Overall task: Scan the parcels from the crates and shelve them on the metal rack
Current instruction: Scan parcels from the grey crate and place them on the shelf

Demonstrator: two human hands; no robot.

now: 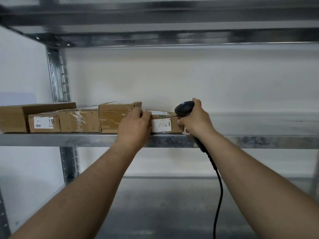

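Observation:
A small brown parcel with a white label lies on the metal rack's middle shelf, near its front edge. My left hand grips the parcel's left end, fingers over its top corner. My right hand holds a black corded barcode scanner, and its lower fingers touch the parcel's right end. Left of it, three more cardboard parcels stand in a row on the same shelf: a taped one, a flat one with a label and a plain one at the far left.
The scanner's black cable hangs down in front of the lower shelf. Another shelf spans overhead. A slotted upright post stands at the left. A white wall lies behind the rack.

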